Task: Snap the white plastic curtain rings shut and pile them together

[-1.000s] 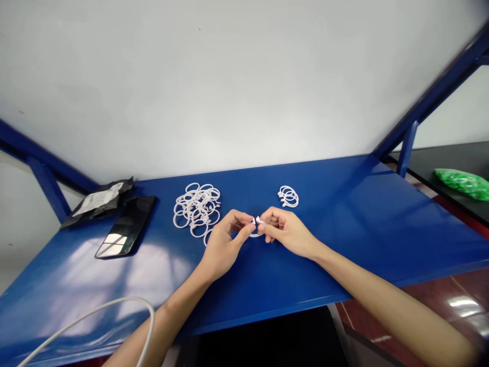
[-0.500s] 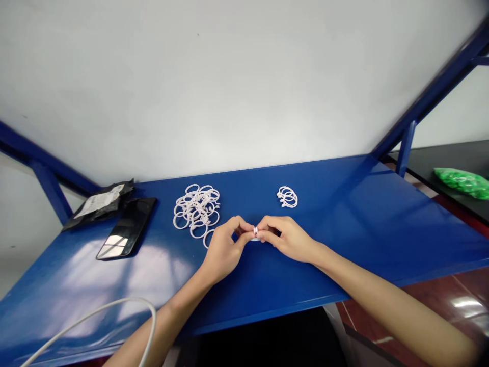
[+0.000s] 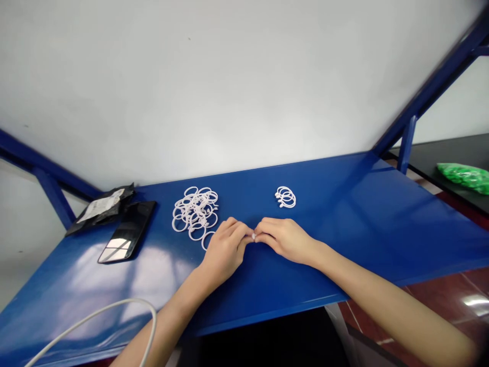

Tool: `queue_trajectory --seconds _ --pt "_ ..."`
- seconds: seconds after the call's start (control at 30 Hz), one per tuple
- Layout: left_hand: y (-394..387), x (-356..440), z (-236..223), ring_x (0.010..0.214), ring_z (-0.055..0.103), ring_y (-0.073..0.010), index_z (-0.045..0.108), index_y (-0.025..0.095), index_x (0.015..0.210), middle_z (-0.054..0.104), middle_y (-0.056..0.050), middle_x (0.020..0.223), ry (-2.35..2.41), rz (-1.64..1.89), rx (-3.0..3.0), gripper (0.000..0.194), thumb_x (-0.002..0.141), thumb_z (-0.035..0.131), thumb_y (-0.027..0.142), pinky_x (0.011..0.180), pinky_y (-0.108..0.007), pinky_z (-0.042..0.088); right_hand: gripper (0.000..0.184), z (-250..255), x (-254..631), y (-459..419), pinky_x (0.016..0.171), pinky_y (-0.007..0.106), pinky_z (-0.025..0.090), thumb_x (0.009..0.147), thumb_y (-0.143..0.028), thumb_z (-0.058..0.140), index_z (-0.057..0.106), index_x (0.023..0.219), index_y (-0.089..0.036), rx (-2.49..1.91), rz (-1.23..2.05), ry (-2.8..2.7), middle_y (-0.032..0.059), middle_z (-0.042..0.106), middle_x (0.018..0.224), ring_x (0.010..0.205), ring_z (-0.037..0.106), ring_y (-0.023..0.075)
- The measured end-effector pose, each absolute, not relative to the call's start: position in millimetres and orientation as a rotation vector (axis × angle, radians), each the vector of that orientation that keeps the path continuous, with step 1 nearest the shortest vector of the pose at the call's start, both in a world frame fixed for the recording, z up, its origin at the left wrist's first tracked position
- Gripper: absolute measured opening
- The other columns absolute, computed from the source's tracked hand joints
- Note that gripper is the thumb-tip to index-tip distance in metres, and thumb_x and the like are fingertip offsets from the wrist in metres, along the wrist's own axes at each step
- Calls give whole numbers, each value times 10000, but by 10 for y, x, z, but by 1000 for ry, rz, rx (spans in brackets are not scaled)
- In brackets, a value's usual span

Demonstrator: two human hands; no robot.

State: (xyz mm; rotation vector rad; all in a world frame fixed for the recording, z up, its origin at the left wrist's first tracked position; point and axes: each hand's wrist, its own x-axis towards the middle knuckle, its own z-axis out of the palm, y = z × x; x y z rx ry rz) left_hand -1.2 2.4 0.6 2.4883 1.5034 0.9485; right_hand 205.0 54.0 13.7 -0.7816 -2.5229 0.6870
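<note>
My left hand and my right hand meet fingertip to fingertip over the blue table. Both are closed in a pinch on one small white plastic ring, mostly hidden by the fingers. Left of my hands lies a loose pile of white plastic rings with small knobs, the nearest ring close to my left wrist. Beyond my right hand rests a smaller group of several such rings, overlapping one another.
A black phone and a black plastic package with a white label lie at the left. A white cable loops across the front left. Blue frame bars rise at both sides. A green bag sits on a dark surface at right.
My fingertips have come closer together around the ring, so less of it shows. My left fingers have curled over further. The piles are unchanged; the view has shifted slightly.
</note>
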Motion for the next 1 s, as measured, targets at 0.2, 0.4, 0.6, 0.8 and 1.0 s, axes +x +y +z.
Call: queue_trajectory --seconds 0.2,0.4,0.6,0.8,1.0 --pt "8 20 41 877 620 -290 667 188 1061 682 -125 969 2248 598 2527 219 965 584 366 789 -415 466 232 152 2068 638 641 267 476 1053 -373 513 676 1028 -210 -1183 166 -2394 53 698 1045 826 694 184" --pt "3 54 -28 869 640 -266 663 189 1037 673 -98 966 1921 495 2567 152 980 528 232 818 -421 502 229 206 2231 844 545 302 473 1008 -346 572 664 1141 -184 -1662 -66 -2246 117 622 1170 755 689 216" --pt "-13 54 21 1030 631 -237 594 237 1218 640 -82 1186 1484 720 2554 268 959 562 177 905 -409 523 274 195 2222 826 605 324 540 991 -371 582 648 1182 -186 -1625 -32 -2205 126 594 1211 862 695 244" --pt "29 -2 22 947 594 -270 655 201 981 693 -73 993 1738 640 2456 65 927 647 236 860 -441 487 202 167 2165 756 800 374 590 1000 -319 573 647 1149 -205 -1227 198 -2297 100 632 1166 1028 670 255" --pt "26 26 82 866 589 -223 635 211 887 703 -32 877 1602 752 2262 121 977 554 212 813 -376 475 208 99 2106 667 905 374 573 978 -214 592 627 1183 -225 -888 645 -2415 81 625 1312 1010 685 200"
